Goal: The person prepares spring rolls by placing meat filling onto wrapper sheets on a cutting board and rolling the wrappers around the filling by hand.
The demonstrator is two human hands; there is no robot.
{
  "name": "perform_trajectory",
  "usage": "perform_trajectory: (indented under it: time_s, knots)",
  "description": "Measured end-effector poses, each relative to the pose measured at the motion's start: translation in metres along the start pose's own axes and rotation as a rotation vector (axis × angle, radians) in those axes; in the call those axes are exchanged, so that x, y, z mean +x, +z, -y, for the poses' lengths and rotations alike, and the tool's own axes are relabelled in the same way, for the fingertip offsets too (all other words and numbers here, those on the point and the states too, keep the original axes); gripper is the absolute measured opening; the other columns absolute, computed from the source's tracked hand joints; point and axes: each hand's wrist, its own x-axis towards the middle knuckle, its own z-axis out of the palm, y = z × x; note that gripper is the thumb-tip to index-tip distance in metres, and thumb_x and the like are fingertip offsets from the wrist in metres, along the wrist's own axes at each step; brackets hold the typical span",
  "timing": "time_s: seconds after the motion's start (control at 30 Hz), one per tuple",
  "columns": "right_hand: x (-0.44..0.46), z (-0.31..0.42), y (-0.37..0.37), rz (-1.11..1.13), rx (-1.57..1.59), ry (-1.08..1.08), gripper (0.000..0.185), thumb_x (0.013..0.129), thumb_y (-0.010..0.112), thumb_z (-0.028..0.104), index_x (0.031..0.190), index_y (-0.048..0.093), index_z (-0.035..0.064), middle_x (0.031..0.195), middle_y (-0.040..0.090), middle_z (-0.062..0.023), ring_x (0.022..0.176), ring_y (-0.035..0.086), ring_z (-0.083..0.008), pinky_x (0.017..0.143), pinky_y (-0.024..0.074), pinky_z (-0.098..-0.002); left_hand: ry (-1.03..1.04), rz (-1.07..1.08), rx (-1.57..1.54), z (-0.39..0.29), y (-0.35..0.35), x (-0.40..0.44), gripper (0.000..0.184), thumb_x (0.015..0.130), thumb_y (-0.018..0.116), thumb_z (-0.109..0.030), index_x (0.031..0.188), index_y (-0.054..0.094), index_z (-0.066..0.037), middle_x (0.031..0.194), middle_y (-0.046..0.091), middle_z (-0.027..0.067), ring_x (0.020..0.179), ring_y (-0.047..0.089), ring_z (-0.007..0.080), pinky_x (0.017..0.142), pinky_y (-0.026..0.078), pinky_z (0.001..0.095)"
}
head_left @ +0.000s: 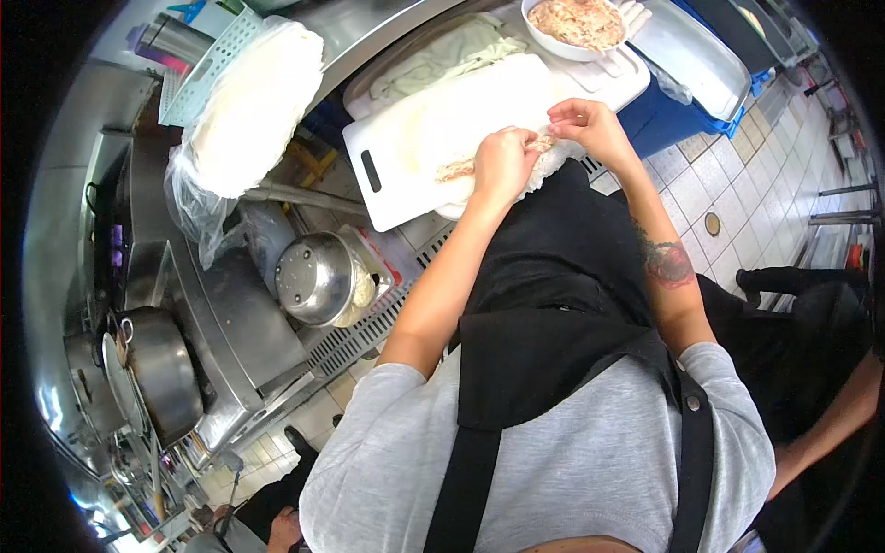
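A white cutting board (406, 147) with a dark handle slot lies in front of me. Along its near edge is a strip of minced filling (454, 170) on a pale, thin wrapper (550, 173). My left hand (504, 164) rests over the filling, fingers closed and pressed onto it. My right hand (590, 129) is at the strip's right end, its fingertips pinched together near some filling; what they hold is too small to make out. A white bowl (576, 52) heaped with the same filling stands beyond the board.
A stack of pale sheets (263, 106) in plastic is at the upper left, beside a green basket (207, 74). A cloth (447, 57) lies behind the board, a metal tray (691, 55) at right. A steel bowl (314, 276) sits lower left. Other people are at both lower sides.
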Motion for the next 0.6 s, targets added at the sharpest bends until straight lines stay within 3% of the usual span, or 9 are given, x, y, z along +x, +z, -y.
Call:
perform_trajectory:
  time_s: [0.13, 0.23, 0.33, 0.53, 0.6]
  knots:
    - [0.001, -0.013, 0.009, 0.031, 0.046, -0.01, 0.026, 0.08, 0.074, 0.001, 0.105, 0.071, -0.0003, 0.096, 0.073, -0.0086, 0.087, 0.068, -0.0132, 0.082, 0.0542, -0.027, 0.032, -0.026, 0.061, 0.008, -0.01, -0.007, 0.028, 0.071, 0.08, -0.012, 0.097, 0.076, -0.002, 0.091, 0.073, 0.0155, 0.082, 0.071, 0.0295, 0.078, 0.055, 0.0389]
    - [-0.002, -0.002, 0.013, -0.052, -0.262, 0.006, 0.025, 0.078, 0.076, 0.003, 0.103, 0.072, 0.0016, 0.091, 0.072, -0.0069, 0.088, 0.068, -0.0136, 0.08, 0.0538, -0.0266, 0.041, -0.046, 0.057, 0.008, -0.006, -0.007, 0.027, 0.07, 0.081, -0.012, 0.096, 0.076, -0.002, 0.089, 0.073, 0.015, 0.083, 0.069, 0.0298, 0.08, 0.054, 0.0394]
    - [-0.002, 0.005, 0.006, -0.025, -0.452, -0.083, 0.026, 0.076, 0.078, 0.006, 0.102, 0.073, 0.003, 0.091, 0.07, -0.0069, 0.088, 0.067, -0.0144, 0.08, 0.0542, -0.0277, 0.06, -0.049, 0.042, 0.001, -0.001, -0.007, 0.026, 0.072, 0.08, -0.013, 0.095, 0.076, -0.002, 0.089, 0.072, 0.0148, 0.085, 0.069, 0.0301, 0.082, 0.054, 0.0398]
    - [-0.004, 0.012, 0.008, 0.131, -0.463, -0.442, 0.033, 0.074, 0.081, 0.01, 0.106, 0.074, 0.0046, 0.097, 0.068, -0.0113, 0.084, 0.067, -0.0219, 0.078, 0.0547, -0.0341, 0.007, -0.01, -0.04, 0.004, -0.005, -0.003, 0.023, 0.074, 0.079, -0.016, 0.093, 0.077, -0.004, 0.088, 0.073, 0.0144, 0.085, 0.069, 0.0302, 0.081, 0.054, 0.0399]
    - [0.002, 0.005, 0.012, 0.169, -0.51, -0.399, 0.033, 0.074, 0.08, 0.009, 0.106, 0.074, 0.0045, 0.097, 0.068, -0.011, 0.085, 0.067, -0.0239, 0.078, 0.0547, -0.0346, -0.04, 0.012, -0.038, 0.007, -0.01, -0.004, 0.022, 0.072, 0.08, -0.016, 0.092, 0.078, -0.006, 0.086, 0.073, 0.0126, 0.083, 0.07, 0.0296, 0.08, 0.054, 0.0401]
